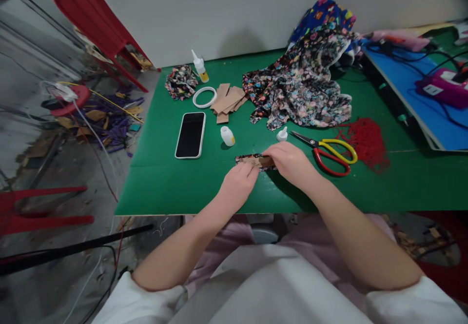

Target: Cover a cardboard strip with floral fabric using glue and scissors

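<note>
A small brown cardboard strip lies on a piece of dark floral fabric at the front of the green table. My left hand presses its closed fingers on the strip's left part. On the right end, my right hand pinches the strip and cloth between thumb and fingers. Just beyond them stand an uncapped white bottle and its white nozzle cap. Scissors with one yellow and one red handle lie open to the right of my right hand.
A phone, cardboard pieces, a white ring, a glue bottle and bunched floral cloth lie farther back. Red threads lie beside the scissors. Cables cross a blue board at right.
</note>
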